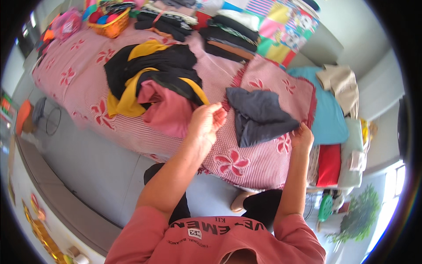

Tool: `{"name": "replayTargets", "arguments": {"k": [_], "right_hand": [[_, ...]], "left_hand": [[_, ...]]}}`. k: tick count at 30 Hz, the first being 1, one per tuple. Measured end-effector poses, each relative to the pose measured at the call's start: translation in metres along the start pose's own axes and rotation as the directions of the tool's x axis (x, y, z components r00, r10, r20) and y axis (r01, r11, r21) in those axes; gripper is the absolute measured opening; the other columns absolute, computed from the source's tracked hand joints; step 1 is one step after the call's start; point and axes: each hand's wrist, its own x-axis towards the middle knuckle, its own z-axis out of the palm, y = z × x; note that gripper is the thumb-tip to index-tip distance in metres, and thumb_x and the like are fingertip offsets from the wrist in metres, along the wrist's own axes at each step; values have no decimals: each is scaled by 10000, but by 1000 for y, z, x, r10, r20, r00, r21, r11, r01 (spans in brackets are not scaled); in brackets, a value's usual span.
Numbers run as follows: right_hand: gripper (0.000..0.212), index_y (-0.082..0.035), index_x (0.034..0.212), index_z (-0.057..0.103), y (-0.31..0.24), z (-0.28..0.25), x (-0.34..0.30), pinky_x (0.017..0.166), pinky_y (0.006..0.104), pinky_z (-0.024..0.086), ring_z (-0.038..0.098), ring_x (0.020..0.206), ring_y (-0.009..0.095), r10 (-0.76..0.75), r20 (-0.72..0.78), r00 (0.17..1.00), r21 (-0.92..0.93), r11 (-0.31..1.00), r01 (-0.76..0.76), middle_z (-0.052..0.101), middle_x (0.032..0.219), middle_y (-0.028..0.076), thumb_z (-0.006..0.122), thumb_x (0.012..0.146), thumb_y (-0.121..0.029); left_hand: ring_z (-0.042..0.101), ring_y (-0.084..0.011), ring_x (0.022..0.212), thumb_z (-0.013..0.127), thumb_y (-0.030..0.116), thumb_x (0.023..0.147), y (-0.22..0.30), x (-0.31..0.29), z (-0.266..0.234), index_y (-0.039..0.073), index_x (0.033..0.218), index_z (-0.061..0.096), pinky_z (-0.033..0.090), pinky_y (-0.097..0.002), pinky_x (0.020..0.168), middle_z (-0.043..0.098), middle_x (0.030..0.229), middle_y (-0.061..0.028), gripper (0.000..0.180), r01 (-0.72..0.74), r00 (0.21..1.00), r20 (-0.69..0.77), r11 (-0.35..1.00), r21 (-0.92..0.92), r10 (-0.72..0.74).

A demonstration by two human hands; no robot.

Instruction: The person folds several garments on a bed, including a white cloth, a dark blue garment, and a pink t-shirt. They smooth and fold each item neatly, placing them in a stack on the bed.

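Observation:
A dark grey folded garment (pixel 261 115) lies on the pink patterned cover in front of me. At its right corner, my right hand (pixel 302 135) pinches the fabric between closed fingers. Just off its left edge, my left hand (pixel 208 120) hovers with fingers loosely curled and apart, and no cloth shows in it. Beside that hand rests a crumpled pink garment (pixel 169 110), partly over a loose heap of black and yellow clothing (pixel 154 59).
Folded clothes form two stacks, one left (pixel 169 17) and one right (pixel 231 37), along the back. A yellow basket (pixel 112 27) of coloured balls stands far left. Blue cloth (pixel 325 110), a beige garment (pixel 340 86) and a red cushion (pixel 329 165) lie to the right.

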Motion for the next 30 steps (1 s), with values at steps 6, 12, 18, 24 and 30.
{"name": "replayTargets", "arguments": {"k": [6, 12, 18, 24, 30], "right_hand": [[152, 21, 964, 660, 1, -19, -52, 727, 279, 524, 589, 747, 142, -247, -50, 968, -249, 941, 228, 617, 824, 47, 657, 885, -109], [488, 82, 1230, 583, 16, -9, -59, 899, 436, 516, 638, 1026, 350, -426, 461, 779, -785, 214, 582, 647, 1148, 256, 750, 856, -183], [722, 92, 1351, 459, 20, -26, -26, 962, 493, 476, 557, 1108, 508, -146, 463, 874, -864, 147, 482, 528, 1284, 364, 800, 797, -222], [782, 149, 1320, 395, 20, -12, -58, 984, 467, 469, 577, 1122, 469, -234, 188, 954, -837, 470, 280, 552, 1213, 374, 819, 785, -233], [650, 69, 1277, 427, 43, -3, -79, 645, 312, 554, 617, 844, 207, 94, -64, 993, -130, 986, -102, 568, 1029, 111, 826, 809, -143]], "left_hand": [[647, -177, 897, 719, 133, 884, -21, 6, 5, 58, 980, 635, 535, -314, 800, 662, 929, -59, 148, -66, 998, 30, 932, 357, 59], [569, -224, 1143, 716, 75, 866, -52, 9, 48, -16, 1529, 280, 475, -317, 942, 486, 1375, -182, 798, -182, 982, 85, 721, 669, 170], [343, -363, 1360, 819, 51, 734, -92, 45, 37, 145, 1494, 435, 321, -475, 1112, 219, 1522, -284, 857, -343, 802, 423, -255, 904, 422], [403, -374, 1369, 821, 105, 732, -94, 45, 56, 143, 1340, 606, 266, -540, 1129, 459, 1463, -199, 646, -547, 444, 884, -738, 395, 144], [640, -311, 1020, 721, 109, 839, -100, 76, 56, 52, 1135, 666, 361, -510, 1050, 704, 1033, -130, 306, -598, 385, 908, -705, 382, 165]]}}
